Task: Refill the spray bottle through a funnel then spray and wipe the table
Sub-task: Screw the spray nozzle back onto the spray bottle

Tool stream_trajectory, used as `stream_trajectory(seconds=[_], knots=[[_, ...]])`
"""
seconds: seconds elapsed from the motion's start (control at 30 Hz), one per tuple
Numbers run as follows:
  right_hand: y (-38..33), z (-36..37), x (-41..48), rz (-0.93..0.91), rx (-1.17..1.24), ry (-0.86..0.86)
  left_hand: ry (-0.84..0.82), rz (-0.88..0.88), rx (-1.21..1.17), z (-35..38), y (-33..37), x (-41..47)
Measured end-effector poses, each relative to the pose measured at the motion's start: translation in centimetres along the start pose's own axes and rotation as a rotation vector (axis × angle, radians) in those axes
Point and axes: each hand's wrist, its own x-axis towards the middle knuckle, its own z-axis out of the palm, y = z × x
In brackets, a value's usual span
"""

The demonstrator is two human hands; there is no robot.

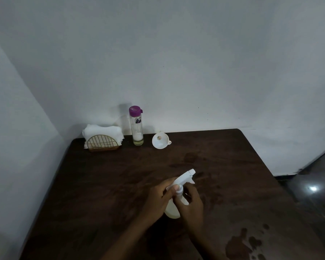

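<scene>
I see a dark wooden table [120,175] in a corner of white walls [195,62], with wet patches [238,246] at its front right. At the back stand one funnel [159,141] tipped on its side, one purple-capped bottle [137,128] with a little pale liquid at the bottom, and one wire holder [103,144] packed with white napkins [101,130]. One spray bottle [183,177] sits mid-table. The person's left hand [158,196] curls round its neck and the right hand [192,205] wraps its body.

We see two bare hands, the left hand [156,197] and the right hand [192,206], each running into a bare forearm that reaches the lower edge of the view. The fingers are slim, and a short thumbnail shows on the left hand. Dim light blurs any finer detail.
</scene>
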Motion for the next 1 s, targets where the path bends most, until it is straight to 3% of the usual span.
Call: stream_trajectory(seconds=[0.33,0.63,1.0], knots=[[-0.9,0.1,0.1,0.015,0.004,0.066,0.002,0.004,0.062,-0.1,-0.3,0.1],[0.3,-0.4,0.2,-0.068,-0.104,0.0,-0.001,-0.003,0.052,-0.3,-0.4,0.3],[0.2,0.0,0.4,-0.028,-0.031,0.021,-0.011,-0.003,-0.023,-0.4,-0.8,0.4]])
